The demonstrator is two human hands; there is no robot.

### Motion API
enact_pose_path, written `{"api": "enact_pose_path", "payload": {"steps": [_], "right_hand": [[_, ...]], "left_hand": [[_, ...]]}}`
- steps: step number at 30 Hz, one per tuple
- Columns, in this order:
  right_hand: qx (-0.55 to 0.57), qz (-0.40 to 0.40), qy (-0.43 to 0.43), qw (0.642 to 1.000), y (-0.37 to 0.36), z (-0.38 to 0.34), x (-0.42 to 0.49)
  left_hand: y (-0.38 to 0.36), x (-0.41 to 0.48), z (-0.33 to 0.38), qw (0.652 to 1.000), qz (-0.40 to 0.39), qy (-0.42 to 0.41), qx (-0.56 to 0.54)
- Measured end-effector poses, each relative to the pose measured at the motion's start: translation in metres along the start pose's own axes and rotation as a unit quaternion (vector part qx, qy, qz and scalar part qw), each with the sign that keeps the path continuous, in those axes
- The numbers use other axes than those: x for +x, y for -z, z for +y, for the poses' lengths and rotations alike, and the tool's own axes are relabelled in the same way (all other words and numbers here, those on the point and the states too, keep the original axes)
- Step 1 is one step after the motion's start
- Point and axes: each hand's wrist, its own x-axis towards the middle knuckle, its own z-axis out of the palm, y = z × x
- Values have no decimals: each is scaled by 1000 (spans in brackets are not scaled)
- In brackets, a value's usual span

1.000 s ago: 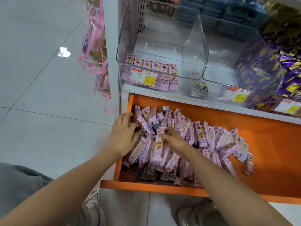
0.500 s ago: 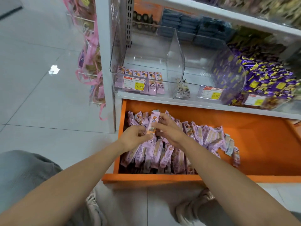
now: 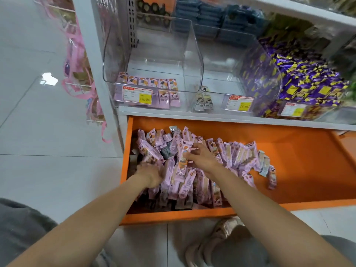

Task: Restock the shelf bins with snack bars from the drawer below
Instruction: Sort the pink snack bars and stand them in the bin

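the orange drawer is pulled out under the shelf, and the snack bars lie heaped in its left half, within easy reach of both arms. the right hand rests on top of the heap with its fingers bent and its thumb closed against one upright pink bar, which looks like the start of a handful. the left hand is dug into the near left of the heap. its fingers are buried and blurred, so i cannot tell whether they grip anything. directly above, the clear left bin holds only one short row of the same pink packs behind its price tag, so it is likely the target. the middle bin has a couple of pale packs at its front, and the purple candy to the right is piled high. in my judgement this is the gathering stage, with nothing lifted to the bins yet. the loose, slippery wrappers could slide out of an overfull grip.
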Motion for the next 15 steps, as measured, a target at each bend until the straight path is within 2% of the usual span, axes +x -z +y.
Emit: {"api": "enact_pose_path", "payload": {"steps": [4,9,12,15], "right_hand": [[-11,-13,-17,1000,3,10,10],[-10,-26,-23,999,0,16,15],[-20,-39,-28,999,-1,18,12],[-16,-59,-37,997,-2,20,7]], "left_hand": [[-6,12,-4,999,0,38,-4],[-6,6,-22,995,100,24,-1],[-1,3,-26,992,118,21,-49],[6,1,-21,986,124,-25,-107]]}}
